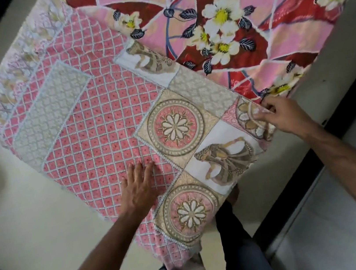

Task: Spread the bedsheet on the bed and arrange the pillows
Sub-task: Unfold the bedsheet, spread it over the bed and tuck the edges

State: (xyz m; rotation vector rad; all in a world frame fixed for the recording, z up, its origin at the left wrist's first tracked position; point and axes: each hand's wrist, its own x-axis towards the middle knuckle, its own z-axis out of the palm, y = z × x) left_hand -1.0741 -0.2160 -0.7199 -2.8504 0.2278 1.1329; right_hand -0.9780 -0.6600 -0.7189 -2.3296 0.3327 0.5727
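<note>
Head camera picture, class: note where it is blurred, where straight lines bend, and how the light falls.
Head view: the pink patchwork bedsheet is softest at its far left edge; the left hand lies flat and fairly sharp, the right hand pinching the sheet's edge is slightly smeared; the dark floor strips tilt and bow from the wide lens; light is even, without glare or hard shadows.

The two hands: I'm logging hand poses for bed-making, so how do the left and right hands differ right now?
The left hand lies flat, fingers straight, on the pink lattice part of the bedsheet; the right hand has curled fingers pinching the sheet's edge. The left hand sits nearer the person, on the sheet's interior; the right hand reaches farther out, beside the floral cloth. Both touch the same bedsheet.
</note>
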